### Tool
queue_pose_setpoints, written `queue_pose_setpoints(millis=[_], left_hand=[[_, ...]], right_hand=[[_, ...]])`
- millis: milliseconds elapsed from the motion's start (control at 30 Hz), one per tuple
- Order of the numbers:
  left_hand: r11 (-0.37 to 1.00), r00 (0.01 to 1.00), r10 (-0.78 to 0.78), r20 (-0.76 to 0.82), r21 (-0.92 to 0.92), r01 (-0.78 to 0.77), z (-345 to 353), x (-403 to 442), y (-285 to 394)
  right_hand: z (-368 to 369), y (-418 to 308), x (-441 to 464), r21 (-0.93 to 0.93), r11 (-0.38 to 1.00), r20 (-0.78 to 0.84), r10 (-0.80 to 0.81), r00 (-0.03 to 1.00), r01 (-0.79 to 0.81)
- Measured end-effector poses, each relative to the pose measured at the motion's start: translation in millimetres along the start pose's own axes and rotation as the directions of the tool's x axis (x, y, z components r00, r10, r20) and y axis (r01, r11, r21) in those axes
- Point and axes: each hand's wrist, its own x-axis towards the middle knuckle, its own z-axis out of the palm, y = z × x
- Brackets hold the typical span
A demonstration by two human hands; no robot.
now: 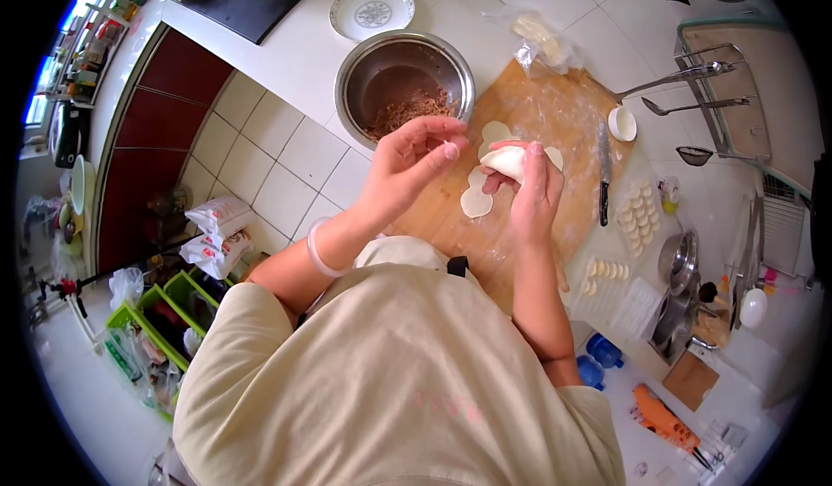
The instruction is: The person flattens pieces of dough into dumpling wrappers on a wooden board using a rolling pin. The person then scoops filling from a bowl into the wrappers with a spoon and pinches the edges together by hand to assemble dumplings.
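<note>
My right hand (533, 191) cradles a dumpling (505, 164), a white wrapper folded over, between its thumb and fingers. My left hand (416, 157) is raised to the left of it, fingers loosely curved and apart from the thumb, with nothing visible in it. Below my hands, several round dough wrappers (476, 202) lie on a floured wooden board (555, 235), partly covered by the right hand. Just beyond my left hand stands a steel bowl (348, 87) with minced filling (412, 112) at its bottom.
A knife (604, 174) and a small white cup (621, 124) are at the board's right edge. Finished dumplings (640, 217) sit in rows farther right. A plastic bag of dough (542, 40) and a patterned plate (372, 9) lie at the back, near a stove (247, 5).
</note>
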Motion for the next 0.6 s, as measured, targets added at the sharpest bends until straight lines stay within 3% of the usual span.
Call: queue_pose_setpoints(millis=[33, 67, 133, 233, 267, 400, 467, 600], left_hand=[[1.0, 1.0, -0.003, 0.0, 0.004, 0.003, 0, 2, -4], [0.999, 1.0, -0.006, -0.008, -0.031, 0.005, 1, 4, -8], [0.996, 0.999, -0.022, 0.034, -0.087, 0.025, 6, 9, -17], [0.984, 0.985, -0.068, 0.16, -0.153, 0.093, 17, 9, -22], [0.989, 0.978, -0.106, 0.18, -0.078, 0.122, 19, 9, -21], [0.981, 0.98, -0.075, 0.186, -0.161, 0.106, 24, 12, -30], [0.996, 0.976, 0.043, 0.213, -0.084, -0.025, 25, 16, -31], [0.986, 0.971, 0.167, 0.171, -0.057, -0.159, 29, 25, -40]], right_hand=[[0, 4, 2, 0.104, 0.988, -0.001, 0.118, 0.993, -0.117], [3, 7, 2, 0.11, 0.987, 0.0, 0.12, 0.993, -0.119], [10, 12, 1, 0.307, 0.912, 0.038, 0.275, 0.961, -0.273], [21, 17, -2, 0.383, 0.873, 0.077, 0.295, 0.952, -0.301], [20, 21, -3, 0.389, 0.874, 0.129, 0.263, 0.956, -0.292], [25, 24, -7, 0.395, 0.859, 0.097, 0.313, 0.945, -0.325], [30, 14, -7, 0.412, 0.877, 0.026, 0.26, 0.965, -0.247], [27, 18, -8, 0.38, 0.905, 0.041, 0.191, 0.981, -0.192]])
